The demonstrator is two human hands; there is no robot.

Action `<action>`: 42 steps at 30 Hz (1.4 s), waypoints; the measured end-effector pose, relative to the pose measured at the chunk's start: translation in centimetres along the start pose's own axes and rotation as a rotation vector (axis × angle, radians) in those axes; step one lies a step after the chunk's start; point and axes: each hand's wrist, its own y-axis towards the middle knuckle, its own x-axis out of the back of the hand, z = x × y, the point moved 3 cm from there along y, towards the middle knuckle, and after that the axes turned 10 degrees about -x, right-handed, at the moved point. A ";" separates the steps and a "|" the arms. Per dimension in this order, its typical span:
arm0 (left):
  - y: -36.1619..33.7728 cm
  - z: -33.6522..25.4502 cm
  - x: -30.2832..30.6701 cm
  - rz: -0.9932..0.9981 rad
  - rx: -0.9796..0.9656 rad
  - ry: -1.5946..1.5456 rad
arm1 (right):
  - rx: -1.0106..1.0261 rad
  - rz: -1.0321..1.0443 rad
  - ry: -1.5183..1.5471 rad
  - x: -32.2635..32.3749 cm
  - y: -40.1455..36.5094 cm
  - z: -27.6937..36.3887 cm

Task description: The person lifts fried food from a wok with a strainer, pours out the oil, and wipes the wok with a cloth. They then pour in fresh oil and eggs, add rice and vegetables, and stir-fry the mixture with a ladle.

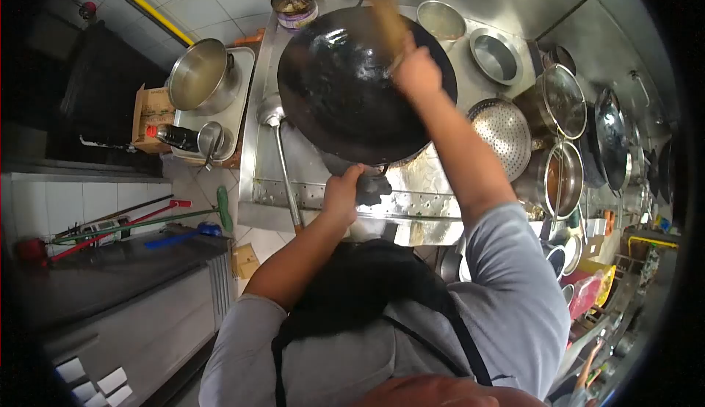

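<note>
A large black wok (334, 95) is tilted over the steel stove, its inside wet and shiny. My left hand (344, 193) is closed at the wok's near rim, by its handle, with a dark cloth (373, 189) beside the fingers. In my right hand (418, 73) is a bamboo wok brush (388, 22), smeared by motion, over the wok's upper right part. A long-handled ladle (272, 111) rests to the left of the wok, its handle pointing towards me.
A perforated strainer (499, 137), a metal bowl (496, 56) and deep pots (547, 179) stand on the right. At the back left is a tin (295, 12). A big pot (200, 77) and a dark bottle (176, 137) sit on a tray at the left.
</note>
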 end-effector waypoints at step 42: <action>3.4 0.6 2.7 0.221 0.072 -0.220 | -0.004 -0.210 -0.278 9.1 1.5 -3.7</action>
